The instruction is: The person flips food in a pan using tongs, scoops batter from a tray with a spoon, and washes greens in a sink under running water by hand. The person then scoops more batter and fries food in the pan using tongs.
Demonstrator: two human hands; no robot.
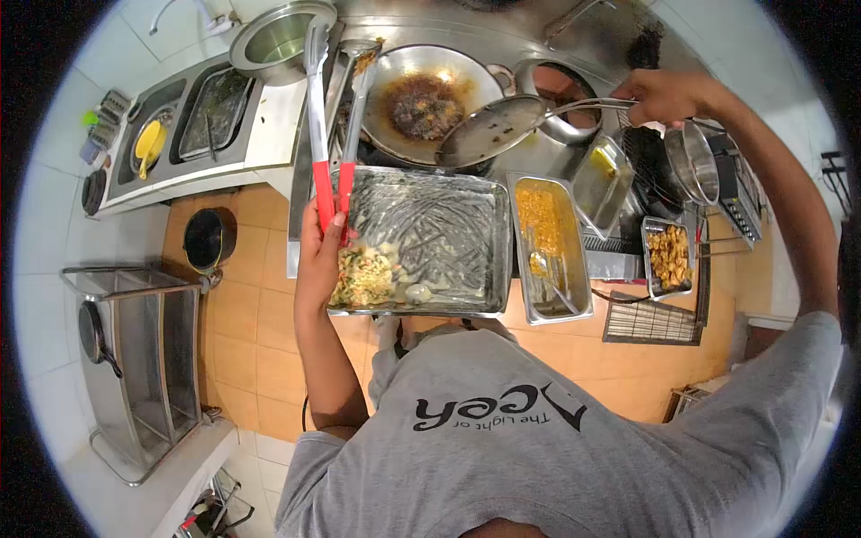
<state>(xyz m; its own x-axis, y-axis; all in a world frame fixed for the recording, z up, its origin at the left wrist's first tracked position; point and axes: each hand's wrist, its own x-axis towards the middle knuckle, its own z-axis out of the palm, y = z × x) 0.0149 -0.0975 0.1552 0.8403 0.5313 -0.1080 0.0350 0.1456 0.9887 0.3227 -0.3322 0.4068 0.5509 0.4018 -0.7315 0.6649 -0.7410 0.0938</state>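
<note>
My left hand (325, 244) is closed around red-handled tongs (323, 170), whose metal arms point up and stand apart. Just right of it lies a large metal tray (439, 224) with a pale mixture (366, 276) in its lower left corner. My right hand (668, 95) grips the handle of a round strainer (491, 131). The strainer is tilted over the right side of a wok (395, 70), which holds dark brown oil with bits in it. Beside the tray, a long metal pan (581, 300) holds yellow-orange food and a spoon.
A small tray (656, 289) of browned pieces sits at the right, near a steel bowl (698, 161). A pot (280, 45) stands at the upper left beside a sink (179, 148). A black bucket (204, 240) and a metal rack (134, 359) are on the left.
</note>
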